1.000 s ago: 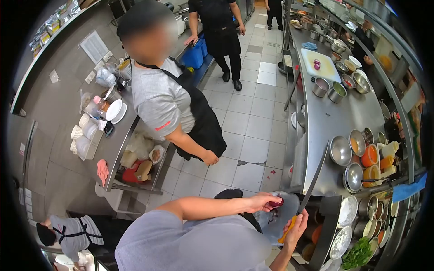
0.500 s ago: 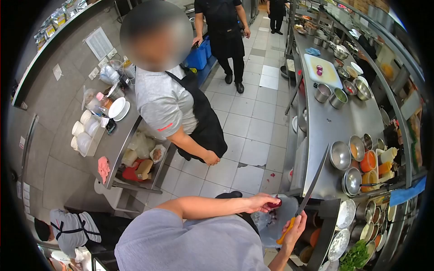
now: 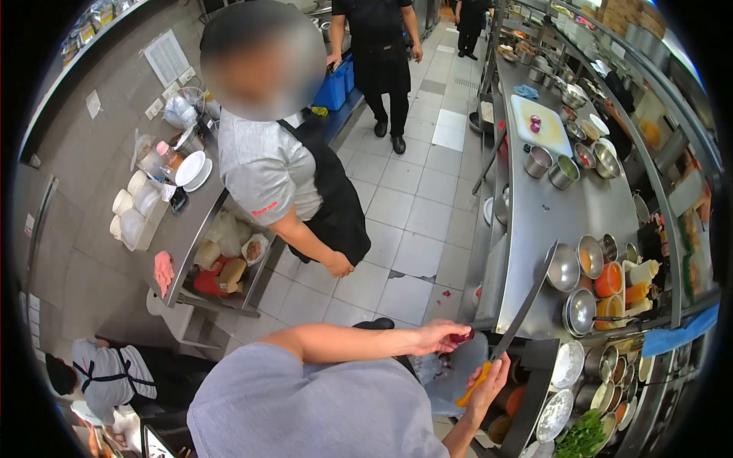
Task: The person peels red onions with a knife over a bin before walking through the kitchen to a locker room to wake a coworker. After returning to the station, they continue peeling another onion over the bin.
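Observation:
My left hand [image 3: 441, 337] is closed round a red onion [image 3: 462, 337], of which only a dark purple part shows past the fingers. In my right hand [image 3: 489, 382] is a long knife with a yellow handle [image 3: 473, 384]. Its wide blade [image 3: 527, 305] points up and away, the tip near the edge of the steel counter. Below both hands stands a bin with a pale plastic liner [image 3: 450, 382], and some scraps lie inside it.
A co-worker in a black apron [image 3: 324, 195] stands ahead on the left. Metal bowls [image 3: 563, 267] and sauce containers line the steel counter [image 3: 538, 221] on the right. A cutting board [image 3: 553, 133] with onion pieces lies farther along. Another person walks in the tiled aisle [image 3: 424, 206].
The view has shifted slightly, so the surroundings sit a little more to the left. Both hands keep their hold on the onion and the knife. The person in the aisle has taken a step.

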